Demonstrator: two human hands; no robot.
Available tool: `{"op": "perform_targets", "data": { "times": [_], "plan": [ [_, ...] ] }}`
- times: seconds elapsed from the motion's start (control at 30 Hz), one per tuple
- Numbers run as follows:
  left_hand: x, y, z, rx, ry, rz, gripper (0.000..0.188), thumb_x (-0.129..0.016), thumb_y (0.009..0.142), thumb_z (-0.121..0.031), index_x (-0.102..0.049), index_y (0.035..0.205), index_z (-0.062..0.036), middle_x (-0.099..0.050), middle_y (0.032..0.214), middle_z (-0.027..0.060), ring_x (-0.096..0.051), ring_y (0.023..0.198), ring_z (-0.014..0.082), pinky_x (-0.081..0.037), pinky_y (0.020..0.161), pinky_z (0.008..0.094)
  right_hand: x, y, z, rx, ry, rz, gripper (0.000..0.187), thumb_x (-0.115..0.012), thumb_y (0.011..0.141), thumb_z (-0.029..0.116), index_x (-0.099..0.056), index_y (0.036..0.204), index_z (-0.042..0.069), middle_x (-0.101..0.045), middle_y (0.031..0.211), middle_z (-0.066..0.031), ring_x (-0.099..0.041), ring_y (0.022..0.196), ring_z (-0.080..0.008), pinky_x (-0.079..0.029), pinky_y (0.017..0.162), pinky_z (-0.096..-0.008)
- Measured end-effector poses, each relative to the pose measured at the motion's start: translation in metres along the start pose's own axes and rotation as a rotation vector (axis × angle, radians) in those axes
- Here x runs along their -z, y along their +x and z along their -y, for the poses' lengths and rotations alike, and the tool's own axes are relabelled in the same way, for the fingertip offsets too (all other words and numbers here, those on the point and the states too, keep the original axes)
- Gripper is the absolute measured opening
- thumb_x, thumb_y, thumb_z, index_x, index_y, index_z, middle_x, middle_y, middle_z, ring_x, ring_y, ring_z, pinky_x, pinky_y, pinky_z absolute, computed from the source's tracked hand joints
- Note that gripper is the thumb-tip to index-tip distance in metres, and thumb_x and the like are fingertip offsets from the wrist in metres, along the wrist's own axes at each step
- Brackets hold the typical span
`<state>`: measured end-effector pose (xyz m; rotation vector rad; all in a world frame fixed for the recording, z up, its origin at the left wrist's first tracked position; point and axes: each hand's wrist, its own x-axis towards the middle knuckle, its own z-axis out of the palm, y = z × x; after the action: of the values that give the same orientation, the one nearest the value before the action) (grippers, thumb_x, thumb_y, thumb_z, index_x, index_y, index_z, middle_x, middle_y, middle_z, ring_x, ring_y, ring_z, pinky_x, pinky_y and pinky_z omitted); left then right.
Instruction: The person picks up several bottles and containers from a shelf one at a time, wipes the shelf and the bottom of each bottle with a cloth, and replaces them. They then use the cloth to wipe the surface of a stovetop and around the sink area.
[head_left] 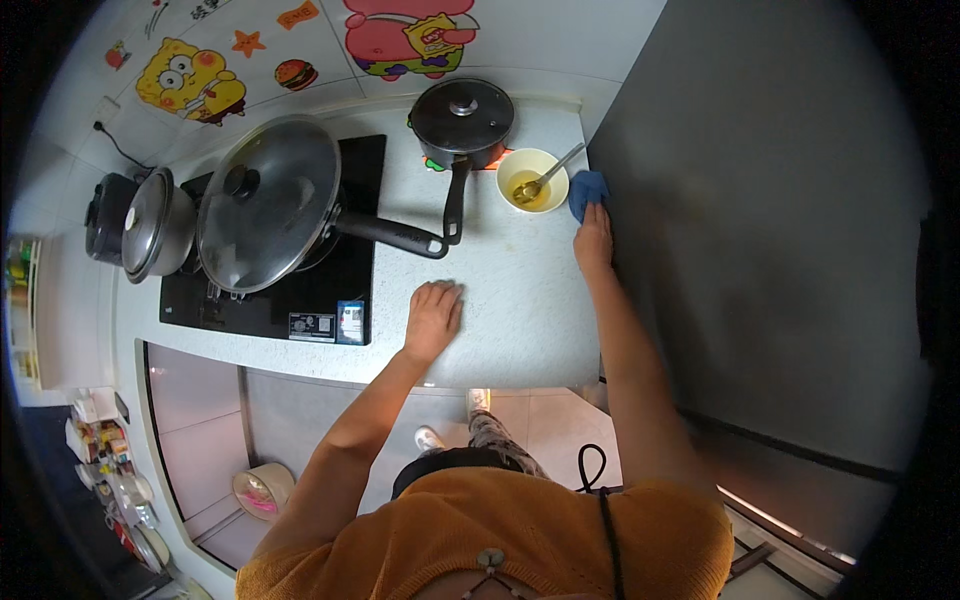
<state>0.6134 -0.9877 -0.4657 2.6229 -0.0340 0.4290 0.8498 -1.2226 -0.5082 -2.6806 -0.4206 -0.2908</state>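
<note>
My right hand (594, 243) reaches to the far right of the white counter, its fingers on a crumpled blue cloth (588, 194) beside the grey panel. Left of the cloth stands a cream bowl (508, 184) with a little yellowish liquid and a metal spoon (556, 167) leaning on its rim. My left hand (434, 320) rests palm down on the counter near its front edge, fingers a little bent, with nothing seen in it.
On the black cooktop (355, 160) sit a large lidded frying pan (280, 210) and a steel lidded pot (160, 225). A small lidded saucepan (440, 125) stands at the back, its handle toward me. The tall grey panel (760, 230) bounds the right. A round bin (262, 490) stands on the floor.
</note>
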Motion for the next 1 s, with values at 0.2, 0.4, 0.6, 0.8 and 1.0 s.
{"op": "perform_targets", "data": {
  "times": [0.2,0.4,0.6,0.8,1.0],
  "plan": [
    [0.035,-0.05,0.013,0.045,0.005,-0.104,0.023,-0.057,0.079,-0.008,-0.059,0.101,-0.0026,-0.057,0.103,0.0132,-0.051,0.098,0.0297,-0.035,0.093,0.0427,0.003,-0.1,-0.001,0.099,-0.195,-0.009,0.041,-0.043,0.082,-0.003,-0.044,0.122,-0.009,-0.044,0.127,-0.0247,-0.041,0.118,-0.0368,-0.033,0.102,-0.0386],
    [0.124,-0.17,0.014,-0.083,0.065,0.125,0.024,-0.054,0.083,-0.014,-0.055,0.106,-0.0074,-0.057,0.105,0.0099,-0.053,0.101,0.0256,-0.032,0.101,0.0429,0.009,-0.198,-0.01,0.26,-0.255,0.056,0.041,-0.043,0.083,0.002,-0.043,0.122,-0.01,-0.043,0.126,-0.027,-0.039,0.12,-0.0381,-0.031,0.103,-0.0402],
    [0.196,-0.375,0.0,0.459,-0.044,-0.057,0.021,-0.053,0.084,-0.012,-0.055,0.104,-0.0063,-0.058,0.103,0.0102,-0.054,0.099,0.028,-0.039,0.093,0.0405,0.088,-0.264,0.119,0.144,-0.023,0.457,0.047,-0.042,0.077,-0.008,-0.038,0.124,-0.014,-0.039,0.129,-0.0303,-0.033,0.125,-0.04,-0.026,0.107,-0.0404],
    [0.211,-0.557,-0.047,1.182,-0.148,-0.677,0.022,-0.055,0.083,-0.012,-0.056,0.103,-0.0035,-0.059,0.099,0.0127,-0.058,0.09,0.0296,-0.046,0.079,0.0375,0.058,-0.31,0.235,0.491,-0.21,0.537,0.041,-0.05,0.079,-0.003,-0.044,0.12,-0.009,-0.047,0.122,-0.0291,-0.046,0.115,-0.0371,-0.039,0.096,-0.0401],
    [0.218,-0.655,-0.117,1.48,-0.095,-1.196,0.022,-0.054,0.083,-0.011,-0.057,0.103,-0.0023,-0.06,0.099,0.0128,-0.06,0.087,0.0249,-0.047,0.077,0.0343,-0.022,-0.407,0.41,0.918,0.151,1.158,0.022,-0.051,0.084,0.006,-0.055,0.102,-0.006,-0.062,0.087,-0.0188,-0.061,0.084,-0.0289,-0.045,0.074,-0.037]
  ]
}}
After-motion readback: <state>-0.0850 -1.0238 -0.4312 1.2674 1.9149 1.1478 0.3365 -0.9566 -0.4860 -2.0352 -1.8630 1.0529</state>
